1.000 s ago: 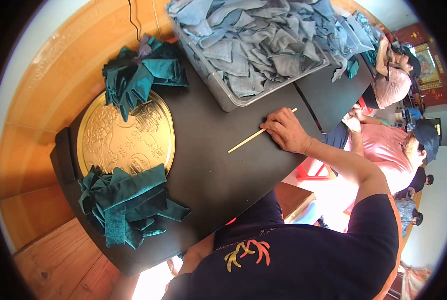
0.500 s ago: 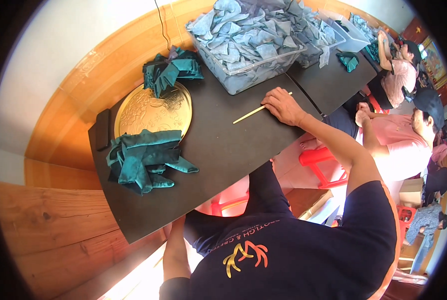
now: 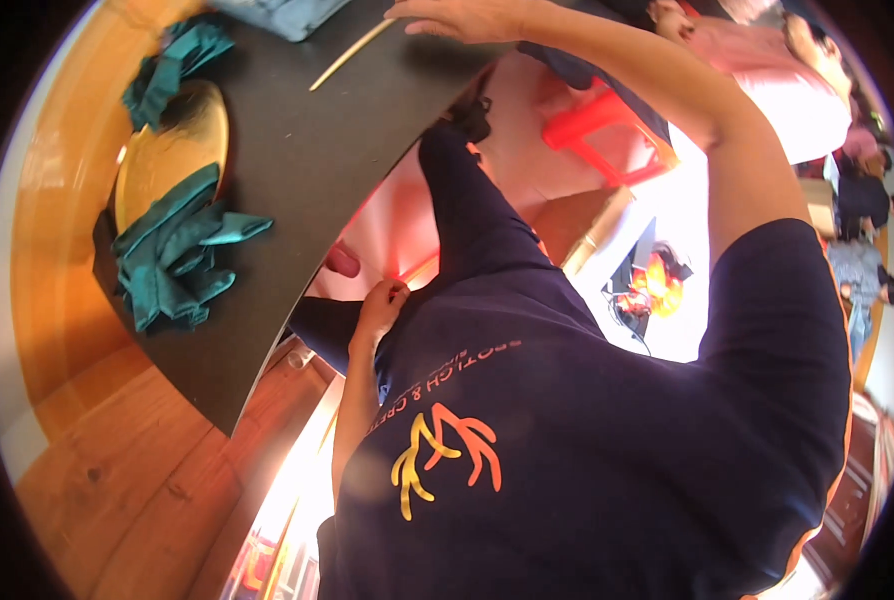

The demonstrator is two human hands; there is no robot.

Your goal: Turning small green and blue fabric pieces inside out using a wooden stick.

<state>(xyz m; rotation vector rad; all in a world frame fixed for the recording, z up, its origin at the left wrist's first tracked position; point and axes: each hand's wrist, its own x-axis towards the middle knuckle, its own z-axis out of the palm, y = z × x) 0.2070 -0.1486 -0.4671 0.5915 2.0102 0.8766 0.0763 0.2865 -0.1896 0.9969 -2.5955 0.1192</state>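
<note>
Right hand (image 3: 457,18) over the worktop (image 3: 297,150), fingers at the upper end of a yellowish stick (image 3: 352,52); touching, looks like, can't tell if gripped. Left hand (image 3: 382,305) off the worktop by the lap, loosely curled, contents not visible. Stick lies slantwise on bare worktop. Progress: neither hand on cloth. Near green strips (image 3: 167,255) overlap the gold tray's (image 3: 152,155) lower edge, far green strips (image 3: 179,62) at its upper edge. Both loosely heaped; can't tell finished from unfinished.
</note>
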